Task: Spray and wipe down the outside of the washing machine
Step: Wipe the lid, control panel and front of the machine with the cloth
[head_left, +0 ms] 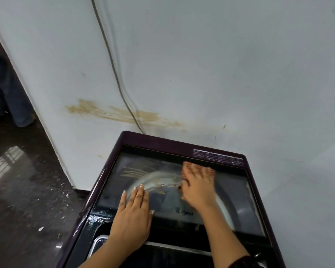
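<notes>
The washer (174, 200) sits in the lower middle of the frame, against a white wall (220, 74); its frame is dark purple and its glass lid (162, 190) has brown smears and a wet curved streak; the left hand (132, 215) lies flat and open on the lid; the right hand (196, 185) presses on the lid, blurred, so I cannot tell its grip.

A pale, whitish wall (240, 64) fills the far side and the right of the scene, meeting a second wall face (52, 60) at a corner on the left. A thin dark cable (112, 60) runs down along that corner. Brownish smears (112, 112) stain the wall low down. On the left, the dark glossy floor (17, 200) reflects a bright window-like patch and carries scattered white flecks.
</notes>
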The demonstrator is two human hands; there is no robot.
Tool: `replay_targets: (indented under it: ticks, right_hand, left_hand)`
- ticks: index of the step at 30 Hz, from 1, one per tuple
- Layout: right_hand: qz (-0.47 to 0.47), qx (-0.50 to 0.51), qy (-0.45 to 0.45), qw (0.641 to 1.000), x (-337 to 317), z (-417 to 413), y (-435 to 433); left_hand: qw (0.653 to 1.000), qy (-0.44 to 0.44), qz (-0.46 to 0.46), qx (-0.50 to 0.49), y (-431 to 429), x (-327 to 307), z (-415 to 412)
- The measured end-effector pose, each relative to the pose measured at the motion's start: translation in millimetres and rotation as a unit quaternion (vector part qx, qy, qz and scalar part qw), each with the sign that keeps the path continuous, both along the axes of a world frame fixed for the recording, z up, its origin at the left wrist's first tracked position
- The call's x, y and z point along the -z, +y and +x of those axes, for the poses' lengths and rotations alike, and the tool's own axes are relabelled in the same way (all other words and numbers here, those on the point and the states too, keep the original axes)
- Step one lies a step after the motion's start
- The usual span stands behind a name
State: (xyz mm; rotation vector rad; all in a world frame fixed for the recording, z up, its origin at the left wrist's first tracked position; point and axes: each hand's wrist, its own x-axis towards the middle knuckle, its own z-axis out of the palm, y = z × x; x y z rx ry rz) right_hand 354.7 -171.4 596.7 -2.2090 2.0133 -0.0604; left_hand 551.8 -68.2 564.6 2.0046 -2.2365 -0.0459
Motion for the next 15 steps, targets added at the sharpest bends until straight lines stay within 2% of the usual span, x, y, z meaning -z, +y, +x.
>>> replay_targets:
  ticks: [2, 4, 7, 11, 15]
  right_hand:
    - [-0.007, -0.078, -0.018, 0.997, 1, 33, 22]
    - [0.001, -0.100, -0.046, 0.994, 0, 41, 50]
    - [-0.016, -0.044, -0.053, 0.998, -2, 16, 65]
    - [-0.016, 0.048, -0.019, 0.999, -3, 10, 26]
    - [-0.010, -0.076, -0.052, 0.996, -2, 65, 18]
  left_hand:
    - [1.000, 0.005, -0.001, -0.001, 0, -1, 2]
    - [1.000, 0.001, -0.009, 0.001, -1, -3, 5]
    - [1.000, -0.004, -0.013, 0.002, -2, -6, 15]
    - [1.000, -0.003, -0.010, -0.003, 6, -2, 27]
    - [1.000, 0.006, -0.028, -0.012, 9, -1, 28]
